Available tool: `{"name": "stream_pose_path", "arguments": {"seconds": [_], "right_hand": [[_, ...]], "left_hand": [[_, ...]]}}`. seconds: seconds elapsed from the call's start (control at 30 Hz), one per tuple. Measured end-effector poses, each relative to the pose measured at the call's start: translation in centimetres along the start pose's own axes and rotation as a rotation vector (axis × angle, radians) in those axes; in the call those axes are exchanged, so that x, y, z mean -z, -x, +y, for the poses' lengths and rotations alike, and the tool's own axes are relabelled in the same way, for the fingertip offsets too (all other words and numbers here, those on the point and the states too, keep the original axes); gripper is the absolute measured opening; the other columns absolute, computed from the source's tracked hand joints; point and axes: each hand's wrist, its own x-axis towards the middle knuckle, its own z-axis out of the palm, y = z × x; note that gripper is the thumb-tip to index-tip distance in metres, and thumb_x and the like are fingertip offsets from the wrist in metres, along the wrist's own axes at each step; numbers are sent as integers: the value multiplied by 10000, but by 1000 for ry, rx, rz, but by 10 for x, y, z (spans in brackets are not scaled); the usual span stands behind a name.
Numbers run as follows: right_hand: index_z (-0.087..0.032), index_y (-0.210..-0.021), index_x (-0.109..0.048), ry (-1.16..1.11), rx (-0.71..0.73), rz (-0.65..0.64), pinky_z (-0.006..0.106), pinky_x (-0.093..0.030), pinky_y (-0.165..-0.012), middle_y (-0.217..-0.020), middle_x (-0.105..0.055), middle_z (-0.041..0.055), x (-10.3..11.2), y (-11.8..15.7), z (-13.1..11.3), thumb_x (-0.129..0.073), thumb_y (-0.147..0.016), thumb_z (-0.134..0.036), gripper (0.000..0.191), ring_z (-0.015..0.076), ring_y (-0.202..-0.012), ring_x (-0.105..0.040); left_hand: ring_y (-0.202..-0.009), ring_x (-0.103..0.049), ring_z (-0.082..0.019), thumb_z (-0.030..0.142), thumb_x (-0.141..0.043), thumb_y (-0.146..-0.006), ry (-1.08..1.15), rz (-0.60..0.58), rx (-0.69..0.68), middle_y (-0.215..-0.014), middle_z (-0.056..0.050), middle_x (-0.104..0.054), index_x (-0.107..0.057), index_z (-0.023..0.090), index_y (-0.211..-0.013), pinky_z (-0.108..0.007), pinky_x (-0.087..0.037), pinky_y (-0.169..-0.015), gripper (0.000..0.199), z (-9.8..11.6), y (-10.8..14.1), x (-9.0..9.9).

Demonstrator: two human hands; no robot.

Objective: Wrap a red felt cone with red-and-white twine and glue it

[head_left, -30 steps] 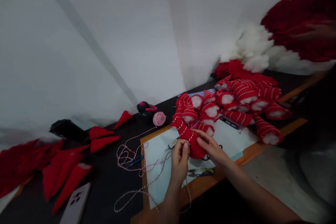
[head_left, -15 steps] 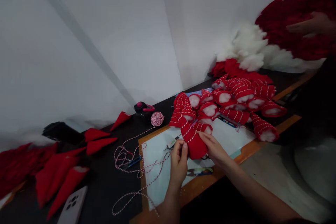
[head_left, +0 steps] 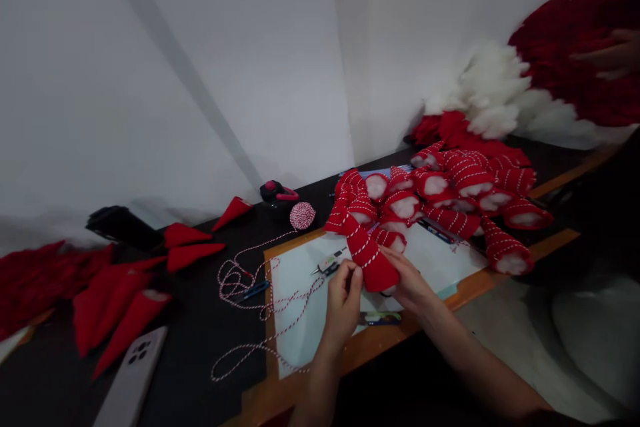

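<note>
In the head view, my right hand (head_left: 411,280) wraps around the right side of a red felt cone hat (head_left: 376,270), which is tilted with its tip toward the upper left. Red-and-white twine (head_left: 367,260) circles the cone's upper part, while its lower part is plain red. My left hand (head_left: 344,297) is closed in a pinch at the cone's left edge, where the lowest turn of twine meets its fingertips. Just behind lies a pile of stuffed cones (head_left: 403,205) wound with twine, their white filling showing.
A twine ball (head_left: 303,215) trails loose loops over the dark table and white board (head_left: 300,340). Snips (head_left: 381,319) and a glue-tipped tool (head_left: 330,263) lie nearby. Plain red cones (head_left: 133,327) and a phone (head_left: 133,373) are left; white stuffing (head_left: 493,90) and another person's hand (head_left: 610,53) are right.
My right hand has gone from pinching the twine at the cone's side to wrapping around the cone, which has turned slightly. My left hand stays at its left edge. The view has shifted a little.
</note>
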Motion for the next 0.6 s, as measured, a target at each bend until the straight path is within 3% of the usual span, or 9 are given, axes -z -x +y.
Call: {"name": "stream_pose_path", "arguments": {"seconds": [0.1, 0.27, 0.43, 0.53, 0.6], "right_hand": [[-227, -982, -734, -10, -93, -53, 371, -526, -877, -999, -742, 51, -2, 4, -3, -761, -713, -515, 396, 251, -991, -667], [-230, -1046, -710, -26, -120, -6, 344, -524, -850, -1066, -733, 45, -2, 8, -7, -858, -572, -299, 501, 243, -978, -672], [-274, -1134, -662, -114, -198, -57, 354, -536, -798, -1127, -717, 19, 0, 7, -9, -739, -683, -298, 458, 233, -979, -675], [-257, -1065, -680, -120, -223, -114, 398, -536, -827, -1103, -726, 24, 1, 6, -8, -688, -704, -345, 372, 266, -1027, -661], [-235, -994, -696, -122, -228, -78, 398, -539, -815, -1047, -739, 35, 2, 5, -6, -695, -717, -400, 322, 277, -1017, -663]], "left_hand": [[-602, -341, -108, 470, -465, -954, -39, 12, -19, -669, 35, -401, -475, 187, -784, -229, -290, -570, 331, 0, 0, -1], [-607, -348, -108, 460, -476, -951, -23, 17, -12, -682, 34, -408, -494, 187, -804, -228, -293, -577, 311, 0, 1, 2], [-603, -333, -108, 470, -470, -950, -7, 47, -19, -688, 31, -395, -500, 186, -802, -228, -281, -564, 322, 3, 4, 8], [-595, -338, -106, 476, -469, -949, -12, 41, -18, -681, 34, -390, -488, 186, -789, -227, -282, -562, 331, 3, 5, 9], [-590, -343, -104, 479, -478, -944, -24, 21, -10, -672, 36, -398, -484, 185, -775, -226, -284, -562, 339, 2, 6, 8]]}}
